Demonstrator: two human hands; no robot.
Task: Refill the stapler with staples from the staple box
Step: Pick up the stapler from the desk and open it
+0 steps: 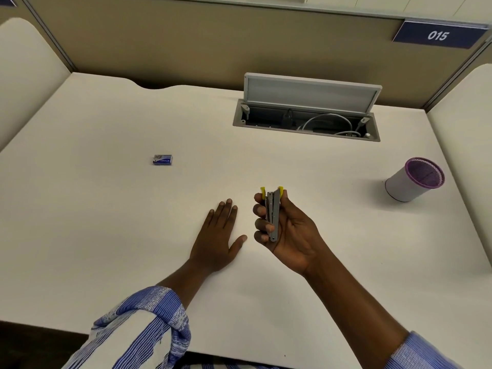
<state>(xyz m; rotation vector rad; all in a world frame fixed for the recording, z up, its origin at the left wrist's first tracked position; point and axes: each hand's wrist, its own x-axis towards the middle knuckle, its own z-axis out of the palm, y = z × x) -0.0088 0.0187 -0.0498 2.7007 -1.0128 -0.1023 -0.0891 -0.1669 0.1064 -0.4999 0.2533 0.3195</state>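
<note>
My right hand (pixel 288 230) grips a small metal stapler (pixel 273 213) with yellow tips, held upright above the white desk, its yellow ends pointing away from me. My left hand (pixel 217 235) lies flat, palm down, on the desk just left of the stapler, fingers together and holding nothing. A small blue staple box (pixel 162 159) rests on the desk far to the left and beyond my left hand, lid closed as far as I can tell.
A white cup with a purple mesh rim (pixel 414 179) stands at the right. An open grey cable hatch (pixel 306 121) with white cables is sunk in the desk at the back. Partition walls (pixel 186 41) enclose the desk.
</note>
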